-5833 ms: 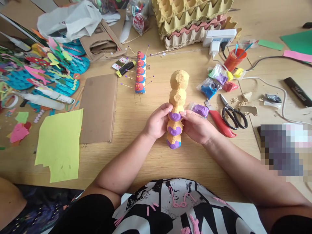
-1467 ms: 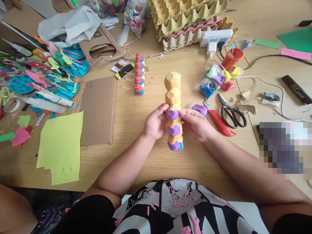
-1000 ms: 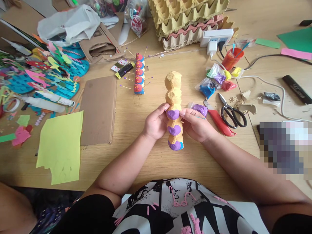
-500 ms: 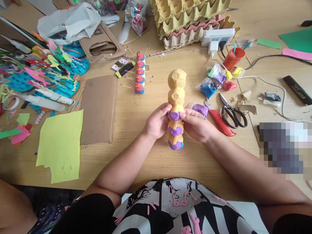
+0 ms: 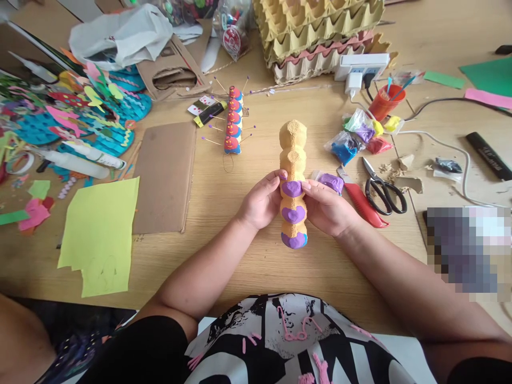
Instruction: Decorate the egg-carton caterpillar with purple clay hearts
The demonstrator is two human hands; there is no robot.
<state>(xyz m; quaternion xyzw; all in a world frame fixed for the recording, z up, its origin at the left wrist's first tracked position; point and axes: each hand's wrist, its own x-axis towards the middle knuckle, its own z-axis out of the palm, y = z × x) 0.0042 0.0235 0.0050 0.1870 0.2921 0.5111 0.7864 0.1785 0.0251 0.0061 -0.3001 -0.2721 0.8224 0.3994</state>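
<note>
Between my two hands is an egg-carton strip [image 5: 293,154], painted orange-yellow and made of several bumps in a row. Purple clay [image 5: 293,215] covers part of the three bumps nearest me, and a bit of blue shows at the bottom end. My left hand [image 5: 262,202] grips the strip's left side, thumb on top near the middle. From the right, my right hand [image 5: 328,208] holds it, its thumb at the edge of the upper purple patch. Fingers underneath are hidden. A bag of purple clay [image 5: 331,182] lies just beyond my right hand.
A finished red-and-blue caterpillar [image 5: 234,120] stands ahead. Scissors [image 5: 382,186], a red-handled cutter [image 5: 366,205] and clay bags [image 5: 346,152] lie to the right. Cardboard [image 5: 165,178] and yellow paper [image 5: 100,240] lie left; egg trays [image 5: 316,40] are stacked at the back.
The view has shifted slightly, so most things appear a little further right. Both hands keep their hold on the strip, with the right thumb still beside the upper purple patch.
</note>
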